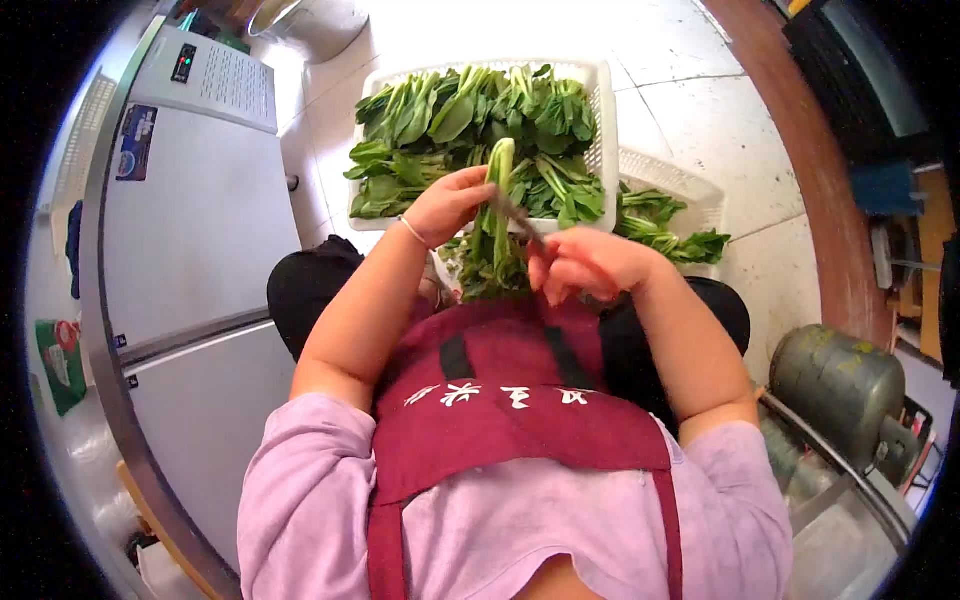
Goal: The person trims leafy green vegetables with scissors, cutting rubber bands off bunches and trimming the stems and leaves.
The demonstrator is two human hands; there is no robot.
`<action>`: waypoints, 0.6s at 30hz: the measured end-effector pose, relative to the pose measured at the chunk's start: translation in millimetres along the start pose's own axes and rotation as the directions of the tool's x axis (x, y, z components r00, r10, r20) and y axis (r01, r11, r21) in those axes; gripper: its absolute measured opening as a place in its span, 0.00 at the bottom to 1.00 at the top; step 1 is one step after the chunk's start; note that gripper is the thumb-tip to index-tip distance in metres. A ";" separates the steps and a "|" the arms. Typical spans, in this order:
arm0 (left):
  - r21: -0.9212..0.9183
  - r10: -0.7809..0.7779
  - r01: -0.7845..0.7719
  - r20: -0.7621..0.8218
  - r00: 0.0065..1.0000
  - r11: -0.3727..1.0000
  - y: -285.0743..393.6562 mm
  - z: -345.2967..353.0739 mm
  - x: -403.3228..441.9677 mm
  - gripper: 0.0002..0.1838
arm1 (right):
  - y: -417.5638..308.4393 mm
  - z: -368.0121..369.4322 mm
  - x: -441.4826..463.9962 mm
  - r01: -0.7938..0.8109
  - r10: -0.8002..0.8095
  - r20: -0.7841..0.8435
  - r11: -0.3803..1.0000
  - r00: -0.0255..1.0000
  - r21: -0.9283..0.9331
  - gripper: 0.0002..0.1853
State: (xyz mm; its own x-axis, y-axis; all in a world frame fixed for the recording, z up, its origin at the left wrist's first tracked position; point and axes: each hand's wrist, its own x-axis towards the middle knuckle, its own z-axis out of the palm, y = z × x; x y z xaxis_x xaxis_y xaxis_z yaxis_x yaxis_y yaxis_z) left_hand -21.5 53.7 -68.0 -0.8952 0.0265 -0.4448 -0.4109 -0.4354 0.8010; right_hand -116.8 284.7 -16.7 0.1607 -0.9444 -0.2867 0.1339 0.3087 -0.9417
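My left hand (455,205) is closed around a stalk of leafy greens (503,165), held upright with its pale stem end up and its leaves hanging down. In my right hand (590,262) is a pair of scissors (528,224) with red handles, the fingers wrapped round them. Its dark blades reach across the stalk just by my left fingers; whether they are open or closed is blurred. Straight ahead, a white plastic basket (608,120) holds bunches of greens (470,105) laid in rows. Loose leaves lie below my hands, partly hidden.
A second white basket (690,180) with greens stands to the right, partly behind the first. On my left is a light-coloured fridge (200,220). A gas cylinder (838,385) lies at the right. A metal pot (310,25) stands on the tiled floor at the far left.
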 end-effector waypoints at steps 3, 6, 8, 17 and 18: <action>-0.228 0.024 -0.006 0.077 0.997 0.974 3.4 -5.6 -25.4 0.17 | 6.7 -3.5 4.3 0.127 -0.074 -0.195 0.953 0.978 0.275 0.24; -0.325 0.003 0.019 0.069 0.998 0.946 15.0 3.4 -47.7 0.15 | -3.0 -1.2 8.2 -0.129 0.130 -0.355 0.991 0.926 0.027 0.21; -0.352 -0.033 0.043 0.034 0.999 0.935 11.6 1.2 -52.7 0.14 | 19.6 0.6 22.2 -0.192 0.138 -0.357 0.974 0.924 -0.119 0.20; 0.964 0.325 0.126 -0.199 0.925 0.234 -24.3 8.4 -66.0 0.18 | 41.3 31.3 44.5 -0.250 0.226 -0.117 0.930 0.967 -0.270 0.34; 0.969 0.323 0.191 -0.233 0.917 0.157 -26.2 14.5 -69.4 0.18 | 43.0 34.0 46.6 -0.250 0.226 -0.115 0.930 0.967 -0.269 0.34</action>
State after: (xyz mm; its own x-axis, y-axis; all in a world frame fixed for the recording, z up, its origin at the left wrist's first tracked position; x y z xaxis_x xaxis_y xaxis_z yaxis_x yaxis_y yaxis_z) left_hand 48.9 76.4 -52.4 -0.9136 -0.3263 -0.2425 -0.4027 0.8086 0.4290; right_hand -70.2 257.8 -64.6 0.0730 -0.8566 -0.5108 -0.1787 0.4926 -0.8517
